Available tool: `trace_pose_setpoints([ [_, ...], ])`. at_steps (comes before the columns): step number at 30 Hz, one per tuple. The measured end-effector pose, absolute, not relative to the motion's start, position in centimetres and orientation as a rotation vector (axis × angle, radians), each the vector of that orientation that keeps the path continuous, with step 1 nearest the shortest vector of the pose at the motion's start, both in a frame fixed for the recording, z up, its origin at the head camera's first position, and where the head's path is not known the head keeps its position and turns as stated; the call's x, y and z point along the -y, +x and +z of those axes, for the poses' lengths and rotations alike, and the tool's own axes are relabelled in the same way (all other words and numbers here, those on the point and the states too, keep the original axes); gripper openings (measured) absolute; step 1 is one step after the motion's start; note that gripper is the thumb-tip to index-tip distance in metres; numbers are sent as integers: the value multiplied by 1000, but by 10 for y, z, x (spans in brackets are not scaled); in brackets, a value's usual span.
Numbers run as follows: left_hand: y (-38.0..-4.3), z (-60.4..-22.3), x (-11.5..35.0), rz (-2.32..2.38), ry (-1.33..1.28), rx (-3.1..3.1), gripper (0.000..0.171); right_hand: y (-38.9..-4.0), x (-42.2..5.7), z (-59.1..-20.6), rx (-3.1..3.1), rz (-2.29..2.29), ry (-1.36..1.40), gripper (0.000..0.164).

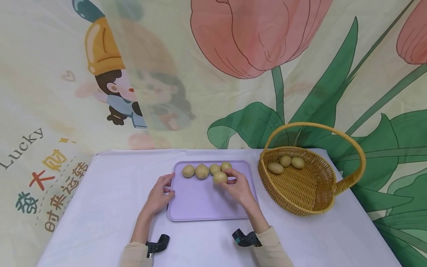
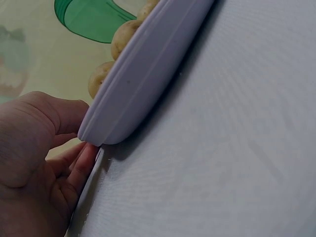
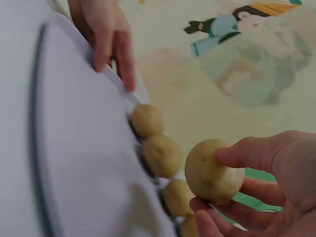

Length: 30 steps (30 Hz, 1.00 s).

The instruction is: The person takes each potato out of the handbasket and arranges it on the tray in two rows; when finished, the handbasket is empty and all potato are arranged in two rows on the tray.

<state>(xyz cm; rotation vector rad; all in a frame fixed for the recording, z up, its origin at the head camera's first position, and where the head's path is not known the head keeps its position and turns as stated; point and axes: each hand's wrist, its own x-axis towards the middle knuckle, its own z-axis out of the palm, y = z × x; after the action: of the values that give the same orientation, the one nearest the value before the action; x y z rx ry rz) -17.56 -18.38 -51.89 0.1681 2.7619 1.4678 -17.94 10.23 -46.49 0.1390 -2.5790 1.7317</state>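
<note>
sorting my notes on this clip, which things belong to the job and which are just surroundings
Apparently in the job:
lilac tray, left hand gripping its edge
four potatoes on it
potato in the right hand
wicker basket with three potatoes

Surroundings:
printed backdrop
white tablecloth

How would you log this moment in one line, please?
left hand: holds left edge of tray; right hand: holds potato over tray; tray: four potatoes; basket: three potatoes

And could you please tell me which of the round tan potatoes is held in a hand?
The round tan potato pinched in the person's bare right hand; four others rest on the lilac rectangular tray, three in the brown wicker basket.
</note>
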Motion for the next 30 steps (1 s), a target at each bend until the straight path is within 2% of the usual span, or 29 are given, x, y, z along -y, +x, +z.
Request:
trace_pose_setpoints([
  [15,-175,-518,183,1476,182,-2775,63,-166,-33,-501,2623,1688,365,38],
  [30,-175,-523,184,1520,231,-2811,61,-160,-12,-505,2714,1576,313,37],
])
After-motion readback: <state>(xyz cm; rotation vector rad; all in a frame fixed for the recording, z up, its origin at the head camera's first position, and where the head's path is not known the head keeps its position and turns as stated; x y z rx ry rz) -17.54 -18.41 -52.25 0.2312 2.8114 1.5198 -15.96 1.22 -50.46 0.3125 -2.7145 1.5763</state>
